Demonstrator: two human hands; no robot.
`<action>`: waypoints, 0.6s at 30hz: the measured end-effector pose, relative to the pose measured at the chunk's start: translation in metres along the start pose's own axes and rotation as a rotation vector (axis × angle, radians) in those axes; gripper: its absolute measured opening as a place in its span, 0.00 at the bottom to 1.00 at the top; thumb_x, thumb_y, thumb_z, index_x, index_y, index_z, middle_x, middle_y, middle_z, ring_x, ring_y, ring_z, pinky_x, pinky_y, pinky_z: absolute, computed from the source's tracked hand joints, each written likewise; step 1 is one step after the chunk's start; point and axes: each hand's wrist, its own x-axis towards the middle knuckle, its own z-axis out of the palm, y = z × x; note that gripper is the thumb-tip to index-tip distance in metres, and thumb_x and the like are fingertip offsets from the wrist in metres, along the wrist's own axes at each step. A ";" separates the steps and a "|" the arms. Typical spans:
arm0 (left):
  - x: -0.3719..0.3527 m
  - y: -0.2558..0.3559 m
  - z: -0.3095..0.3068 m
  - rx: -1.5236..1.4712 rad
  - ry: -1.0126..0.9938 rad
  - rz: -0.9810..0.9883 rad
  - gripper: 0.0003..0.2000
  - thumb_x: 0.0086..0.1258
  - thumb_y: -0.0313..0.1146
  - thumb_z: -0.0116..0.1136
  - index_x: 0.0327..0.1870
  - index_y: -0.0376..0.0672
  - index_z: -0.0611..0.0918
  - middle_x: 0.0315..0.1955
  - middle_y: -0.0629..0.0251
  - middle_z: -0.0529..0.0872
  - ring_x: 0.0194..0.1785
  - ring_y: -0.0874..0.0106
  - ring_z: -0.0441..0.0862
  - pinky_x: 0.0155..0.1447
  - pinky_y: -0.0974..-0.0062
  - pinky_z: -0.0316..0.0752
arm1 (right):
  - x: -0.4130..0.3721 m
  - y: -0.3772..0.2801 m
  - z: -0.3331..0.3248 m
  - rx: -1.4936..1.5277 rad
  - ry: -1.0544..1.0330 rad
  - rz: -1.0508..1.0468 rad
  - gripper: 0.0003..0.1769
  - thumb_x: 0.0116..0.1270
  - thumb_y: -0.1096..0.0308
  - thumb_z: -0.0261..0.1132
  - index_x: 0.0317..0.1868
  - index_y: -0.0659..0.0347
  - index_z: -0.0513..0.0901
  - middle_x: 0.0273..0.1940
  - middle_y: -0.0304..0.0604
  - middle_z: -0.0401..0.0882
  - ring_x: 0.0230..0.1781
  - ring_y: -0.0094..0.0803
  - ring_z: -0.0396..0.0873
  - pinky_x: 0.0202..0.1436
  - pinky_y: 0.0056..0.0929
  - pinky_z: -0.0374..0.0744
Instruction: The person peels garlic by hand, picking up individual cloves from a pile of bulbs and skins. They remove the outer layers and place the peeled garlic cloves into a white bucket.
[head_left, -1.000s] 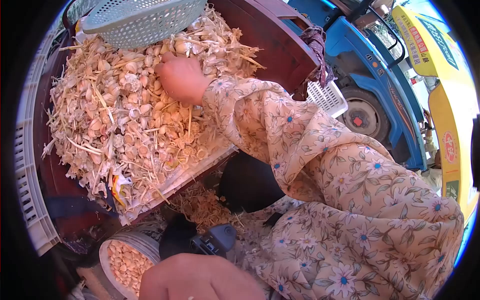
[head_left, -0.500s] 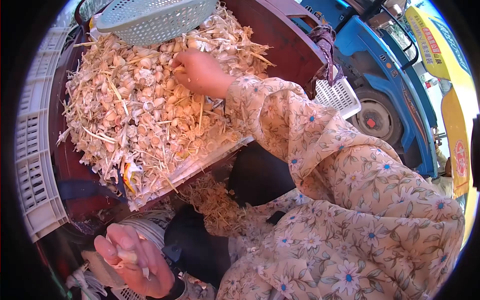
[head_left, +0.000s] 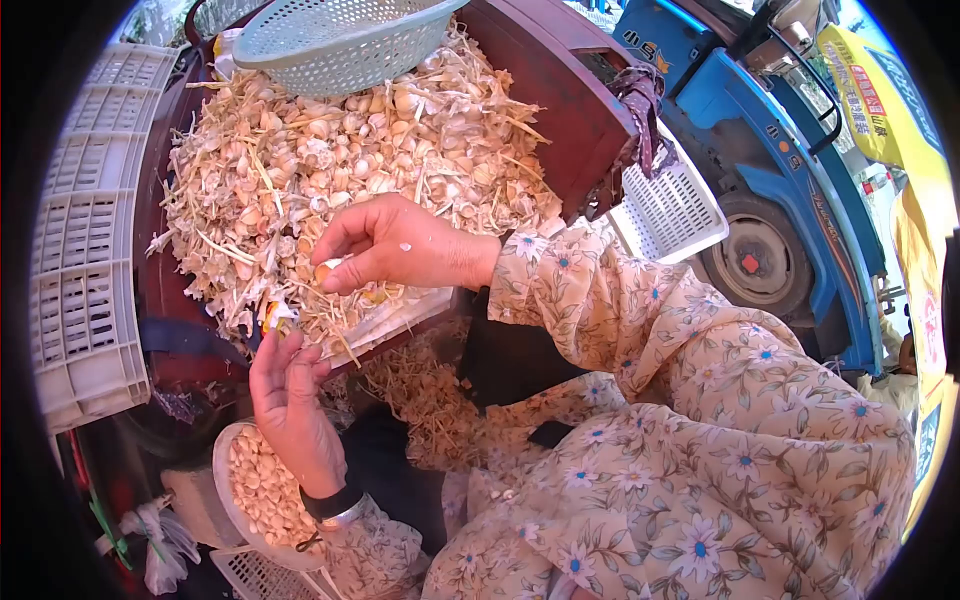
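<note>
A big heap of garlic cloves, dry skins and stalks (head_left: 350, 150) lies on a dark red surface. Over its front edge, my right hand (head_left: 385, 245) pinches a pale garlic clove (head_left: 328, 268) between thumb and forefinger. My left hand (head_left: 292, 410) is raised just below, fingers up and slightly apart, with nothing visible in them. Its fingertips are close to a yellow and white wrapper (head_left: 278, 314) at the edge of the heap. Below the left wrist is a white bowl (head_left: 222, 462) of garlic cloves (head_left: 268, 495), partly covered by the sleeve.
A pale green plastic colander (head_left: 345, 50) rests on the back of the heap. White plastic crates stand at the left (head_left: 90, 250) and right (head_left: 670, 205). Skins and stalks (head_left: 430, 400) lie below the front edge. A blue vehicle (head_left: 770, 190) is at the right.
My right hand has drawn back from the heap toward me with a clove. My left hand has risen toward it, fingers straighter, uncovering the bowl. The view has shifted slightly.
</note>
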 end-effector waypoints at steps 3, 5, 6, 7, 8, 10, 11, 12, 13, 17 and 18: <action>0.019 -0.016 0.046 -0.140 -0.066 0.089 0.15 0.66 0.26 0.56 0.53 0.34 0.73 0.44 0.59 0.80 0.40 0.74 0.79 0.40 0.81 0.75 | -0.014 -0.011 0.013 -0.082 0.078 -0.009 0.09 0.57 0.71 0.69 0.37 0.65 0.82 0.34 0.36 0.81 0.33 0.17 0.77 0.36 0.16 0.76; 0.024 -0.032 0.055 -0.189 -0.058 0.115 0.14 0.66 0.26 0.56 0.51 0.34 0.74 0.40 0.60 0.81 0.36 0.75 0.79 0.38 0.81 0.74 | -0.017 -0.006 0.014 -0.177 0.176 -0.091 0.06 0.59 0.71 0.68 0.34 0.65 0.82 0.32 0.36 0.81 0.31 0.16 0.76 0.33 0.18 0.75; 0.025 -0.039 0.056 -0.212 -0.042 0.101 0.13 0.67 0.26 0.56 0.50 0.34 0.74 0.39 0.61 0.81 0.35 0.75 0.79 0.37 0.81 0.74 | -0.019 -0.006 0.013 -0.259 0.204 -0.105 0.06 0.59 0.71 0.68 0.34 0.65 0.82 0.31 0.35 0.81 0.30 0.16 0.76 0.33 0.18 0.75; 0.025 -0.043 0.056 -0.233 -0.023 0.086 0.12 0.67 0.26 0.56 0.49 0.34 0.74 0.37 0.62 0.82 0.33 0.76 0.79 0.35 0.82 0.74 | -0.021 -0.005 0.014 -0.338 0.230 -0.116 0.06 0.59 0.71 0.67 0.34 0.65 0.82 0.30 0.35 0.80 0.30 0.16 0.75 0.32 0.19 0.74; 0.021 -0.044 0.057 -0.191 -0.010 0.070 0.09 0.68 0.27 0.54 0.46 0.35 0.75 0.35 0.64 0.81 0.32 0.78 0.77 0.36 0.83 0.73 | -0.022 0.002 0.015 -0.300 0.230 -0.112 0.06 0.61 0.70 0.66 0.32 0.64 0.82 0.25 0.34 0.79 0.25 0.17 0.74 0.29 0.19 0.73; 0.017 -0.048 0.055 -0.117 -0.044 0.113 0.08 0.68 0.26 0.53 0.45 0.34 0.75 0.33 0.64 0.81 0.31 0.78 0.78 0.33 0.83 0.73 | -0.026 0.006 0.019 -0.178 0.286 0.071 0.07 0.62 0.68 0.65 0.31 0.64 0.81 0.23 0.33 0.77 0.23 0.18 0.73 0.26 0.18 0.71; 0.013 -0.050 0.052 -0.078 -0.061 0.130 0.07 0.69 0.25 0.52 0.45 0.33 0.75 0.33 0.64 0.81 0.31 0.77 0.78 0.32 0.83 0.73 | -0.030 0.009 0.023 -0.112 0.316 0.166 0.08 0.63 0.67 0.65 0.30 0.63 0.81 0.22 0.33 0.77 0.22 0.18 0.72 0.25 0.17 0.71; 0.012 -0.050 0.051 -0.021 -0.055 0.118 0.06 0.69 0.24 0.52 0.43 0.33 0.75 0.31 0.65 0.80 0.30 0.79 0.77 0.32 0.84 0.73 | -0.032 0.012 0.027 0.098 0.330 0.214 0.10 0.64 0.65 0.64 0.29 0.63 0.80 0.21 0.33 0.76 0.19 0.17 0.71 0.21 0.15 0.68; 0.011 -0.047 0.049 -0.015 -0.048 0.130 0.06 0.69 0.25 0.51 0.44 0.34 0.75 0.30 0.65 0.79 0.29 0.79 0.76 0.31 0.84 0.71 | -0.033 0.012 0.031 0.193 0.330 0.236 0.10 0.64 0.65 0.64 0.29 0.63 0.79 0.21 0.34 0.76 0.18 0.17 0.70 0.20 0.15 0.67; 0.003 -0.032 0.040 0.094 -0.034 0.223 0.07 0.70 0.27 0.51 0.44 0.35 0.76 0.25 0.68 0.77 0.24 0.81 0.71 0.29 0.86 0.68 | -0.036 0.017 0.048 0.523 0.315 0.286 0.10 0.65 0.65 0.63 0.30 0.63 0.78 0.20 0.36 0.75 0.16 0.18 0.70 0.17 0.15 0.67; 0.002 -0.029 0.041 0.136 -0.038 0.264 0.07 0.70 0.27 0.51 0.44 0.35 0.76 0.24 0.68 0.77 0.24 0.82 0.70 0.29 0.86 0.67 | -0.036 0.014 0.050 0.566 0.313 0.295 0.10 0.65 0.65 0.63 0.30 0.62 0.77 0.20 0.36 0.75 0.15 0.19 0.70 0.17 0.15 0.67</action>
